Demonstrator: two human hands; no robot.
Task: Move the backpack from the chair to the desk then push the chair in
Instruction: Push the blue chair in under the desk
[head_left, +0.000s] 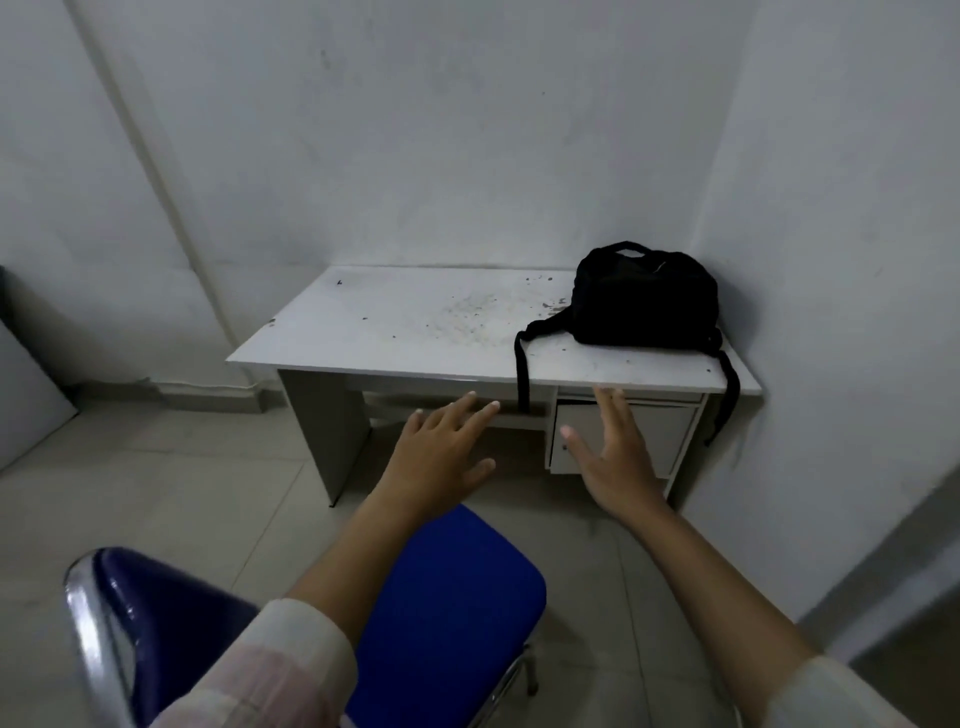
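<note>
A black backpack (645, 299) lies on the right end of the white desk (395, 332), against the corner wall, with its straps hanging over the front edge. A chair with a blue seat (457, 613) and a dark blue backrest on a chrome frame stands on the floor in front of the desk, apart from it. My left hand (441, 457) and my right hand (610, 452) hover in the air between chair and desk, fingers spread, holding nothing.
Grey walls close the desk in at the back and the right. A drawer unit (623, 436) hangs under the desk's right side, with open leg room to its left. Tiled floor (156, 493) stretches left of the chair. A white panel leans at the far left.
</note>
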